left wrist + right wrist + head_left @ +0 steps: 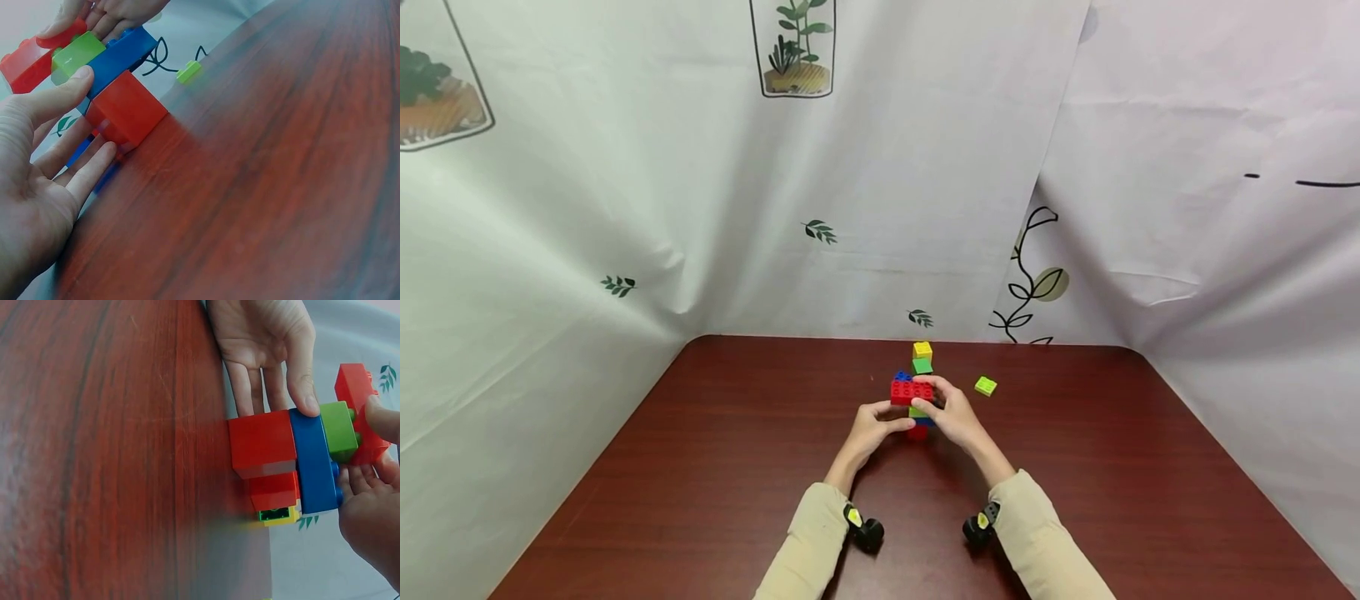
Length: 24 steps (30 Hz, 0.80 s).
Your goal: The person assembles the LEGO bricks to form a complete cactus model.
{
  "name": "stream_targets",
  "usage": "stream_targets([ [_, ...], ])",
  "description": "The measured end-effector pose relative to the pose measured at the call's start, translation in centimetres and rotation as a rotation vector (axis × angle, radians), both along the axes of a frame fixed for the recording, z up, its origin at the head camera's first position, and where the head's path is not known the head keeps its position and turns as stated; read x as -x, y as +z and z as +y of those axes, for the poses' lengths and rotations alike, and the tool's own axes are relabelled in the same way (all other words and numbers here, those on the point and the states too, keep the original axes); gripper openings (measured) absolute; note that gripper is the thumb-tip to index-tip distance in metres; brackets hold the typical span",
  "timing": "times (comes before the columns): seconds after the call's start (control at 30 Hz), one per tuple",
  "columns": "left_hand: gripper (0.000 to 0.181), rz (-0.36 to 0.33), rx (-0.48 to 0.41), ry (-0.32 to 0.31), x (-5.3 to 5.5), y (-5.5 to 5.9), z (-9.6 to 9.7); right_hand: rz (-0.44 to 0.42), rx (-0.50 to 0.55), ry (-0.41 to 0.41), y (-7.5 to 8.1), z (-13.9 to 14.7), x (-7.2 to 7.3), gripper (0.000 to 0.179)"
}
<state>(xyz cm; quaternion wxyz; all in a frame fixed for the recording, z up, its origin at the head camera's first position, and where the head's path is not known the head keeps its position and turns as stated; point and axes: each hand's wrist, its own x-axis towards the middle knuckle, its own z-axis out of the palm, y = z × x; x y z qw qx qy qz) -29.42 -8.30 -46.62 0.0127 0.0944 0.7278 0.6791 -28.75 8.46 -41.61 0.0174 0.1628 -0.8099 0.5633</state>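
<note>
Red upper brick (912,392) is pinched by the right hand (955,417), the blue brick (314,467) by the left hand (867,432).

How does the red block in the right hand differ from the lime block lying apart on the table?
The red block is long, the lime block shorter and squarish. The right hand grips the red block; neither hand touches the lime block. The red block is up at the top of the stack; the lime block rests on the table. Both have studs.
</note>
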Motion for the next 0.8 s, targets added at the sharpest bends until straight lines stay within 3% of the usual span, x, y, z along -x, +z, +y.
stream_targets([
  [0.07,0.034,-0.004,-0.01,-0.001,-0.4,0.4,-0.1,0.01,-0.01,0.002,-0.9,0.2,0.6,0.041],
  [0.2,0.034,-0.011,-0.023,-0.017,-1.2,1.5,-0.2,0.013,-0.029,0.014,-0.8,0.3,0.6,0.041],
  [0.8,0.034,-0.022,-0.037,-0.026,-1.0,1.5,-0.1,0.023,-0.066,0.021,-0.9,1.4,1.2,0.045],
])
